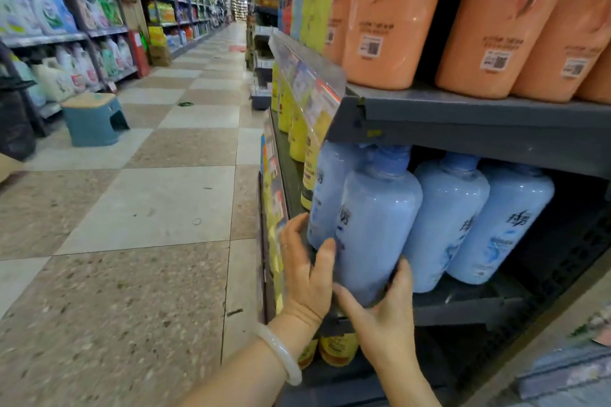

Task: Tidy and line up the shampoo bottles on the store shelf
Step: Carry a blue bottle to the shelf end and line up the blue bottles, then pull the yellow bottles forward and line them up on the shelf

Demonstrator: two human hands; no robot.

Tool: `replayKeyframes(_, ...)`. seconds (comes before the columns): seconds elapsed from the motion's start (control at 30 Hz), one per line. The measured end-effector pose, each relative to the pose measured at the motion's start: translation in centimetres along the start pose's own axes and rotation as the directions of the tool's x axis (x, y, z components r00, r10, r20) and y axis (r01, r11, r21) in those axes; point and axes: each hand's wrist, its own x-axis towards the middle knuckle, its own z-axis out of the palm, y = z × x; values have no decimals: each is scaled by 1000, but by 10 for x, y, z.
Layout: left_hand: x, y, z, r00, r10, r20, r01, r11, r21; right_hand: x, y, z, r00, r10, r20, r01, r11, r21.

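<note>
Several light blue shampoo bottles stand on the middle dark grey shelf point(463, 306). The front one point(377, 228) is gripped between both my hands near its base. My left hand point(309, 269), with a pale bangle on the wrist, presses its left side, fingers also touching the blue bottle behind it point(325, 195). My right hand point(391, 311) cups its bottom right corner at the shelf's front edge. Two more blue bottles point(446, 221) point(502, 225) stand to the right, leaning slightly. Orange bottles point(390, 13) fill the shelf above.
Yellow bottles point(297, 139) stand further along the middle shelf and others point(337, 349) sit on the shelf below. Price-tag strips point(310, 82) jut from the shelf edges. A teal step stool point(94, 119) stands on the checkered aisle floor. Detergent shelves point(59, 30) line the far side.
</note>
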Motion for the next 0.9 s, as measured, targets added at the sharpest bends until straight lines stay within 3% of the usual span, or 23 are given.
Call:
replayKeyframes(0.07, 4, -5, 0, 993, -110, -32, 107, 991, -79, 4, 6, 3, 998, 39, -41, -41, 998, -45)
replayKeyframes(0.2, 14, -11, 4, 951, -265, 162, 278, 958, -64, 4, 11, 8, 996, 50, -77, -50, 999, -2)
replayKeyframes(0.47, 38, -18, -24, 861, -248, 444, 273, 962, 8, -7, -5, 26, 974, -5, -227, 12, 1000, 29)
replayKeyframes(0.53, 56, -24, -38, 849, -191, 493, 213, 977, 11, -18, -12, 34, 921, -26, -388, 14, 999, -33)
replayKeyframes(0.63, 98, -40, -55, 861, -92, 501, 75, 996, 54, -45, -27, 56, 736, -134, -664, -40, 970, -241)
replayKeyframes(0.67, 115, -47, -58, 860, -62, 506, 30, 997, 71, -54, -33, 68, 726, -193, -660, -50, 942, -331)
replayKeyframes(0.77, 163, -69, -54, 781, -29, 623, -67, 989, 131, -59, -47, 115, 815, -375, -442, 45, 801, -597)
replayKeyframes(0.83, 188, -81, -46, 676, -72, 734, -38, 991, 132, -50, -51, 139, 880, -332, -339, 40, 764, -644)
replayKeyframes(0.9, 205, -86, -38, 552, -122, 825, 61, 992, 106, -37, -54, 151, 911, -233, -341, -91, 693, -715)
